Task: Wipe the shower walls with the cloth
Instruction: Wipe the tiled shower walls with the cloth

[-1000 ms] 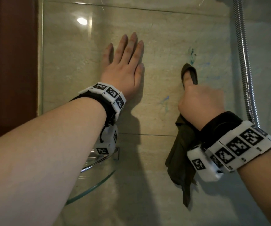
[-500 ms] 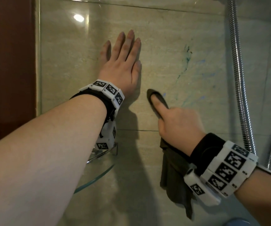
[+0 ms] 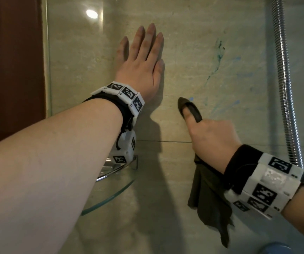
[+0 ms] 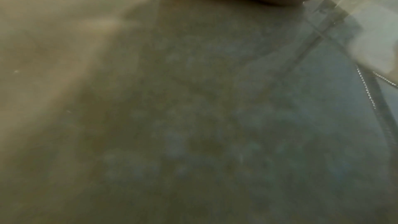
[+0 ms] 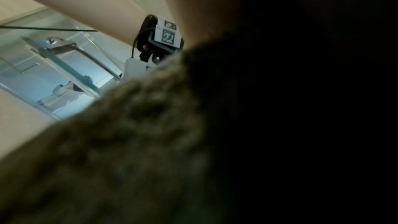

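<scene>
1. The cloth (image 3: 209,195), a dark olive rag, is held in the right hand (image 3: 213,136); one end is drawn over the extended forefinger and pressed to the shower wall (image 3: 193,52), while the rest hangs limp below the wrist.
2. The other fingers of the right hand are curled round the gathered cloth, so it is gripped rather than laid flat.
3. The blue-green smears (image 3: 219,57) are seen on the tile up and to the right of the covered fingertip; the longest streak runs steeply, nearly upright. Fainter blue flecks lie just beside the fingertip.
4. The right hand is judged the nearer to the smears, so an upward, rightward stroke is called for.
5. The left hand (image 3: 142,66) is laid flat on the wall to the left, fingers straight and close together, holding nothing.
6. A metal shower hose (image 3: 285,79) is seen at the far right, a glass corner shelf (image 3: 111,195) lower left.
</scene>
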Demonstrator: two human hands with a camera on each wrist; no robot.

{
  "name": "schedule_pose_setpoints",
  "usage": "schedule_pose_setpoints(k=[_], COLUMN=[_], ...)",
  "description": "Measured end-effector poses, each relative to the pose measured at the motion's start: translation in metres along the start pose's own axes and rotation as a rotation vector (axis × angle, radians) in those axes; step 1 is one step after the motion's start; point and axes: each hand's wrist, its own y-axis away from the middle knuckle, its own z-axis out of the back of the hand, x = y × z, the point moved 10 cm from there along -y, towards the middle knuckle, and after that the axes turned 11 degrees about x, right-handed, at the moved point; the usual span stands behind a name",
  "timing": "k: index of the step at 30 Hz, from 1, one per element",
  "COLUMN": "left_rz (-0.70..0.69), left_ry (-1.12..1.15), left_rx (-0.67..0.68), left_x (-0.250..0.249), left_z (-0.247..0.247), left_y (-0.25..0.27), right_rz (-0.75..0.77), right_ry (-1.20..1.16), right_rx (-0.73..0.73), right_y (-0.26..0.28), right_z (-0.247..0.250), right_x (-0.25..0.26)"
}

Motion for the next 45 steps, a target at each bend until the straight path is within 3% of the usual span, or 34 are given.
schedule_pose_setpoints(k=[10, 23, 29, 32, 35, 37, 40, 45], left_rz=[-0.005, -0.01, -0.011, -0.005, -0.002, -0.003, -0.007, -0.006], left_ry=[-0.003, 0.012, 0.022, 0.021, 0.011, 0.002, 0.01, 0.004], left_rx=[0.001, -0.029, -0.039, -0.023, -0.02, -0.026, -0.025, -0.024], left_x=[0.001, 0.0, -0.001, -0.001, -0.001, -0.002, -0.001, 0.0], left_z=[0.0, 0.002, 0.005, 0.005, 0.004, 0.005, 0.004, 0.003], left_y=[0.0, 0.0, 0.001, 0.002, 0.003, 0.002, 0.001, 0.001], right_rz=[-0.115, -0.229, -0.14, 0.025, 0.199, 0.216, 0.158, 0.134], right_ry=[-0.006, -0.219, -0.214, -0.204, -0.201, -0.145, -0.006, 0.063], right_rx=[-0.043, -0.148, -0.221, -0.268, -0.435, -0.369, -0.082, 0.004], right_y=[-0.01, -0.024, -0.005, 0.004, 0.02, 0.02, 0.011, 0.011], right_z=[0.013, 0.03, 0.023, 0.016, 0.013, 0.003, -0.032, -0.039], right_x=[-0.031, -0.085, -0.069, -0.035, -0.003, 0.014, 0.022, 0.017])
